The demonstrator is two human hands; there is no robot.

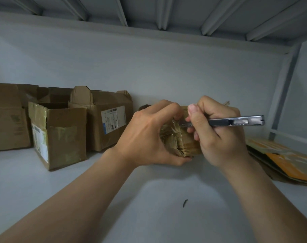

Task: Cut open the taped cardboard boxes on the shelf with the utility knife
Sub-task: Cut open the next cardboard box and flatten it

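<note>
Small taped box [177, 141] is gripped toward the back edge of the shelf [149, 199], right of its middle, though whether its base rests on the shelf is hidden. The left hand [145, 135] is wrapped round its left side, fingers curled over the top and thumb tucked under the near bottom corner, evidently so the box is braced against the push of the blade. The utility knife [237, 121] is clamped in the right hand [217, 135] much like a pen, fingers closed tight round the front of the handle and the thumb set on top. That grip lets the tip be steered finely, and the metal tail of the handle is left pointing toward the right edge. The blade is laid against the glossy tape near the top of the box, but how deep it sits cannot be told behind the fingers. Three open boxes [61, 137] are seen toward the back left corner, flaps up, and are judged already dealt with. A white shipping label [113, 119] with a barcode is carried on the rightmost of them, and a white strip on the nearest, yet no print can be read at this size. Flattened orange cardboard [289, 160] is stacked at the right edge, its lettering blurred
</note>
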